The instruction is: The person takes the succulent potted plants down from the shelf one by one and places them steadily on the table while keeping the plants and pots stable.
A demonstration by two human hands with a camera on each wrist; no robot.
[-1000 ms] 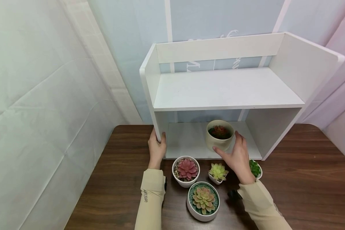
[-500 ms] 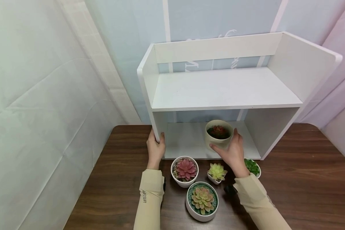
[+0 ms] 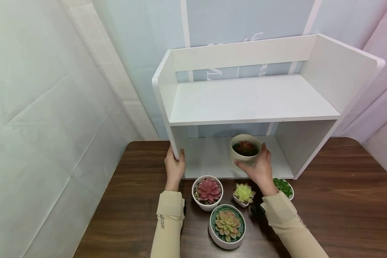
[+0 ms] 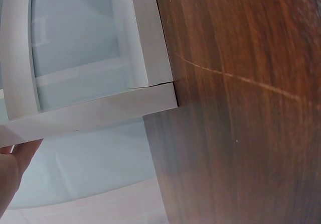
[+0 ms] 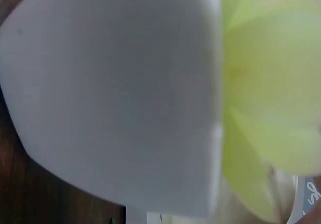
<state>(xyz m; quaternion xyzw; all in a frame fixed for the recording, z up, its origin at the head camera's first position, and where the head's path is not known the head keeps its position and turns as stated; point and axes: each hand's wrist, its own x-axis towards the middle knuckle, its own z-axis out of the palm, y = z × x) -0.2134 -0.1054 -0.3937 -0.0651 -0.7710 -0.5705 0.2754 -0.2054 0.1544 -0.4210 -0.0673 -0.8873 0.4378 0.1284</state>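
On the lower level of a white two-tier shelf [image 3: 254,100] stands a cream plant pot [image 3: 238,157] with a reddish succulent inside. My right hand [image 3: 260,173] holds the pot at its front right, thumb in front and fingers round the right side. My left hand [image 3: 175,169] grips the shelf's left side panel [image 3: 163,96], thumb on the inner side. In the left wrist view, part of that hand [image 4: 15,169] shows against the panel. A small white pot [image 5: 115,98] with a yellow-green succulent [image 5: 276,78] fills the right wrist view, hiding the right hand's grip.
Before the shelf, on the dark wooden table [image 3: 138,186], stand a pink succulent [image 3: 208,190], a yellow-green succulent [image 3: 244,193] and a wide white bowl [image 3: 226,243] with a peach-green succulent. A green plant [image 3: 282,187] sits partly behind the right forearm.
My right hand has moved slightly left and closed in on the cream pot's side. The left hand keeps its grip on the side panel, and the pot stands in the same place.
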